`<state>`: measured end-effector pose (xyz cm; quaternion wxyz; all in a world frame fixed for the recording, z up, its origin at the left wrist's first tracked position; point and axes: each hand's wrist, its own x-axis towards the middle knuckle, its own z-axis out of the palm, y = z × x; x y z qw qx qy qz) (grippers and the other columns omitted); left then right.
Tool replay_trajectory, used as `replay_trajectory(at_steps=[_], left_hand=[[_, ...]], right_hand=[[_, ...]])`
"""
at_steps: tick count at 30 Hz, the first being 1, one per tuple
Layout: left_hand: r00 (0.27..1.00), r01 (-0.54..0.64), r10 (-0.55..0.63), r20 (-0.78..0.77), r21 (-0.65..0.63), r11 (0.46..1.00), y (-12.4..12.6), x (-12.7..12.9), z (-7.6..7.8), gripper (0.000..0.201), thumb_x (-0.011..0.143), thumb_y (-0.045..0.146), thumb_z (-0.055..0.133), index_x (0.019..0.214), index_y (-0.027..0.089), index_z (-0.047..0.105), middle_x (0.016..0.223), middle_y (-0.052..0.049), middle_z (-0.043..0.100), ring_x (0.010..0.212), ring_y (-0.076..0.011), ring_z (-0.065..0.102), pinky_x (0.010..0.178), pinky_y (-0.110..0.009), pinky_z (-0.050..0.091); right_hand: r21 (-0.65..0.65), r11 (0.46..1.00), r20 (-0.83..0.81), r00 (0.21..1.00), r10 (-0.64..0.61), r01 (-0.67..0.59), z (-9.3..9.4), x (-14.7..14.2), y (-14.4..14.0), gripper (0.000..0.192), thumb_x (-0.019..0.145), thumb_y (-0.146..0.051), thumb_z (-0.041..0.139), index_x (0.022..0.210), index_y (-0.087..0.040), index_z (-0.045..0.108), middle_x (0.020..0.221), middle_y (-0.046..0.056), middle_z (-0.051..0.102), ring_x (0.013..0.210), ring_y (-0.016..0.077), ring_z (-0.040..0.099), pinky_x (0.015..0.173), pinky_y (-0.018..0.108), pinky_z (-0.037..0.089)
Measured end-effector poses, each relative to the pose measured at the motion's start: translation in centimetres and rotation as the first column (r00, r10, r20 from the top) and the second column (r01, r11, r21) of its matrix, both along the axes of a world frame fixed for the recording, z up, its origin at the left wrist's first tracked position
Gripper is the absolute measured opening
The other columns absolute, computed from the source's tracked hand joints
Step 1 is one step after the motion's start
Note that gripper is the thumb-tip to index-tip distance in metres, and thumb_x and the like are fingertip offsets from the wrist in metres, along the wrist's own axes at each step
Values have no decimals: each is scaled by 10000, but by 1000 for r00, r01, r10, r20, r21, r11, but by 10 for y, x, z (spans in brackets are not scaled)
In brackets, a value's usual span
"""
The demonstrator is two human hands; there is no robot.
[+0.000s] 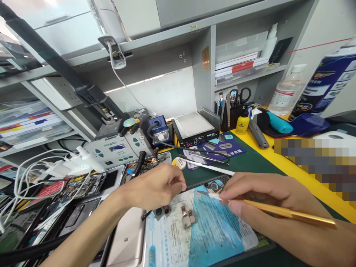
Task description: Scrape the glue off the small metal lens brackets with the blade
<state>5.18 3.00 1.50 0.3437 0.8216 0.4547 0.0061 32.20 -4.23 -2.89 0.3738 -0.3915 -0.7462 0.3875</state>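
My right hand (267, 200) grips a gold-handled craft knife (289, 212), its thin grey blade pointing left over the work mat (217, 230). My left hand (157, 185) hovers above the mat's upper left part, fingers curled and thumb against the forefinger; whatever they pinch is hidden. Below that hand lie small black camera lenses (162, 211), partly covered by it. A metal-backed camera module (189, 218) with a short flex rests mid-mat. Near the blade tip sits another round-lensed part (213, 186). Behind my right hand a slim white rod (208, 166) slants across.
A gold phone (126, 237) lies left of the mat, beside opened phones and circuit boards (147, 163). Further back stand a soldering station (116, 148), a hot plate (194, 126), a tool holder with scissors (236, 104) and a yellow bottle (242, 120). White cables (25, 181) tangle at left.
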Motion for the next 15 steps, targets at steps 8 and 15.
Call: replay_trajectory(at_steps=[8, 15], left_hand=[[993, -78, 81, 84, -32, 996, -3, -7, 1, 220, 968, 329, 582, 850, 179, 692, 674, 47, 554, 611, -111, 443, 533, -259, 333], [985, -108, 116, 127, -74, 991, -7, -12, 4, 249, 962, 373, 591, 846, 182, 701, 714, 34, 574, 642, -123, 449, 571, -279, 338]], right_hand=[[-1, 1000, 11, 1000, -20, 20, 2, -1, 0, 172, 1010, -396, 639, 1022, -319, 792, 953, 0, 775, 768, 165, 718, 607, 200, 540], [-49, 997, 34, 998, -55, 57, 4, -3, 0, 219, 1006, -431, 628, 998, -290, 795, 971, 24, 786, 778, 193, 735, 542, 209, 520]])
